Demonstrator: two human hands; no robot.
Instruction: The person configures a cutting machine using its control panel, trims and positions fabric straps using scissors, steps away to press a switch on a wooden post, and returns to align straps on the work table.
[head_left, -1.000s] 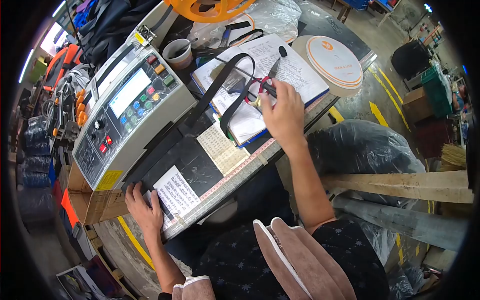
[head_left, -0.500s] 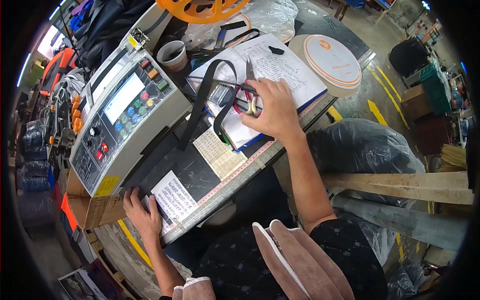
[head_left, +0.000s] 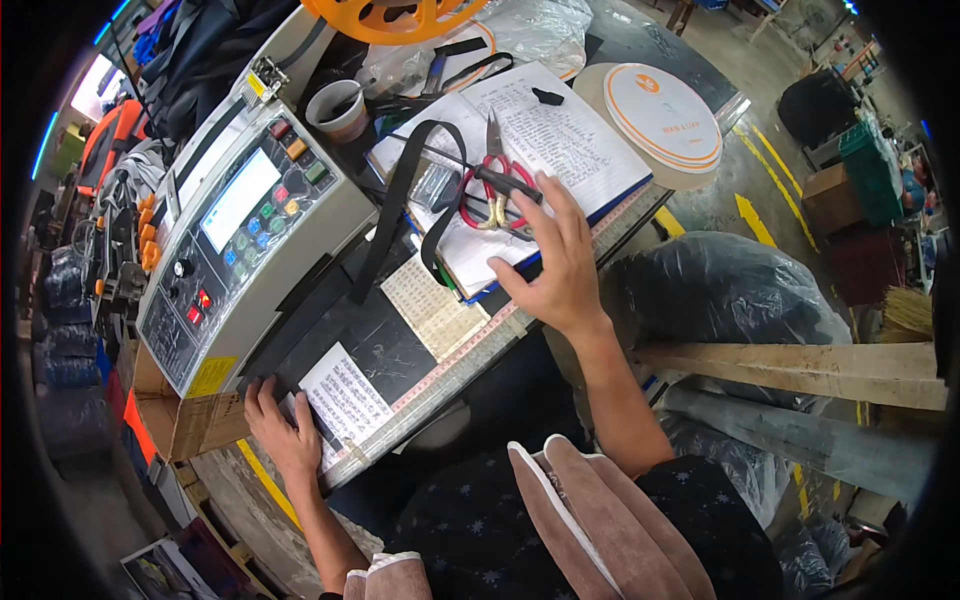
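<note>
My right hand hovers with fingers spread over the lower edge of an open notebook. Just beyond its fingertips lie red-handled scissors and a tool with a black handle, perhaps a screwdriver. A small clear plastic box and a looped black strap are beside them on the pages. My left hand rests with fingers extended on the table's near left corner, at the edge of a handwritten sheet.
A machine with a screen and coloured buttons stands on the left, an orange reel above it. A cup is behind the notebook; round white-and-orange discs lie to its right. A yellowed sheet lies near the taped table edge.
My right hand has drawn back from the scissors and the black-handled tool, and its fingers have opened, leaving both on the notebook. My left hand stays in place.
</note>
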